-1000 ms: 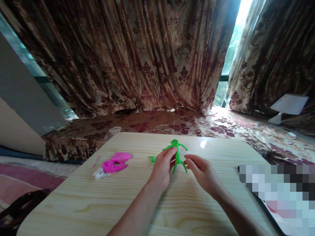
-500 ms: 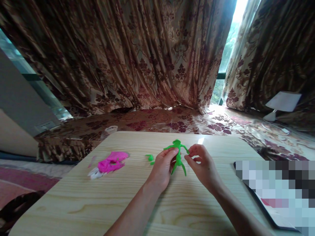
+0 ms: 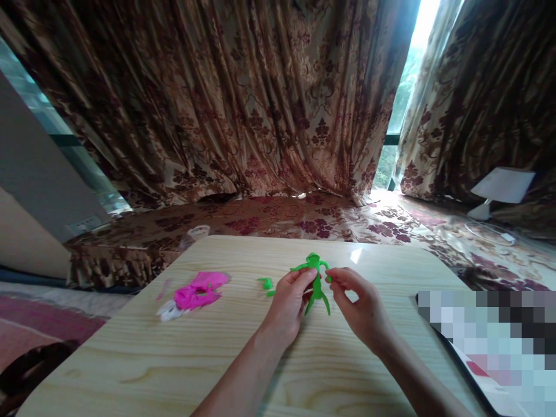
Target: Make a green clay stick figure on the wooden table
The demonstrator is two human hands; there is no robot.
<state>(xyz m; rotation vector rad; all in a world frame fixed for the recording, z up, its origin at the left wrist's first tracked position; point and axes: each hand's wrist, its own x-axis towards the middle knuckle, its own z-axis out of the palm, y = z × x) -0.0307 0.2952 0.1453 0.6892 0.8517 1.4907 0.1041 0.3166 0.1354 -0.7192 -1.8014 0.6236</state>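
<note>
A bright green clay figure (image 3: pixel 317 285) with thin arms and two legs is held above the table. My left hand (image 3: pixel 290 298) grips its body, the thumb lying across the front. My right hand (image 3: pixel 356 298) pinches the end of the figure's arm on the right side between thumb and fingertips. Small green clay pieces (image 3: pixel 267 284) lie on the table just left of my left hand. Farther left is a crumpled pink piece (image 3: pixel 200 289), with a white crumpled bit (image 3: pixel 170 311) at its lower edge.
The light wooden table (image 3: pixel 143 359) ends at a ledge covered in patterned cloth. A dark-edged flat object (image 3: pixel 469 370), mostly pixelated, lies at the right. A white lamp (image 3: pixel 504 185) stands on the ledge at the far right. Patterned curtains (image 3: pixel 260 104) hang behind.
My right fingertips have closed on the end of the figure's arm, which now bends downward more. The whole view has shifted slightly; my left hand keeps its hold.
</note>
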